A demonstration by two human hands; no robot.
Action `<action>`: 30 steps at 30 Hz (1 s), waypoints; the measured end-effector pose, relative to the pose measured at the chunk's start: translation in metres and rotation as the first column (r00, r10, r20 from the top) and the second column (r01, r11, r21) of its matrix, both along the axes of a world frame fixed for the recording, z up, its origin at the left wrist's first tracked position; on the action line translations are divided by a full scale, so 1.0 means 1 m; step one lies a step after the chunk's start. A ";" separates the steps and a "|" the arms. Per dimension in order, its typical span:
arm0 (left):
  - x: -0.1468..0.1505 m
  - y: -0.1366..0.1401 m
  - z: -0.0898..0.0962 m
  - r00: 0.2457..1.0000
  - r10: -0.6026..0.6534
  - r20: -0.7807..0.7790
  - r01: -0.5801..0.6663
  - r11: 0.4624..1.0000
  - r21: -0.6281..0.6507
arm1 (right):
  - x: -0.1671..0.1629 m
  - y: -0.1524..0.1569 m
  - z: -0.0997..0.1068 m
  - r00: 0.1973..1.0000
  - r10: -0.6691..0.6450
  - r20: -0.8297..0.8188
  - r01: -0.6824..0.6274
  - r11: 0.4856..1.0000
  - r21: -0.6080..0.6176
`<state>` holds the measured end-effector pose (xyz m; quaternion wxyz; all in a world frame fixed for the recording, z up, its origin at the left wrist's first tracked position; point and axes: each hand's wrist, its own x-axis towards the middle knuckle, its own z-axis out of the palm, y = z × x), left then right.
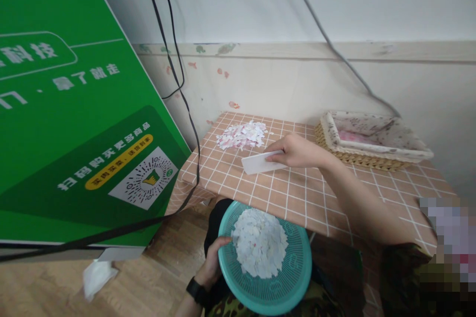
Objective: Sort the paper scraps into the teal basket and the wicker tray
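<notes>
My left hand (214,261) grips the rim of a round teal plastic basket (297,277) held below the table's front edge. Small pale paper scraps (259,242) are heaped in the basket. Over the table, my right hand (297,151) is closed on a flat white rectangular card (256,163), tilted with its lower edge close to the tablecloth. Behind the card, a pile of white and pink paper scraps (241,135) lies at the table's far left. Whether the card touches the cloth, I cannot tell.
A brown checked tablecloth (230,178) covers the table. At the back right sits a lined wicker basket (360,158) with something pink inside. A green printed panel (92,109) stands left, with a black cable (191,124) hanging before it. A white bag (97,277) lies on the floor.
</notes>
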<state>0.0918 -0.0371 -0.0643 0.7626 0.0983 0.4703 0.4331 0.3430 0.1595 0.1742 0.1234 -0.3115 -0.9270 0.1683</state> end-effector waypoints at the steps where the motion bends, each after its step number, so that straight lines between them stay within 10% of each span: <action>1: 0.000 0.000 0.000 1.000 -0.005 0.005 0.005 1.000 -0.003 | 0.000 -0.002 0.002 1.000 0.009 0.027 -0.009 1.000 -0.005; 30: -0.004 -0.003 -0.007 0.999 0.001 0.046 0.000 1.000 -0.007 | -0.001 -0.010 0.009 0.993 -0.047 0.111 0.039 0.997 0.074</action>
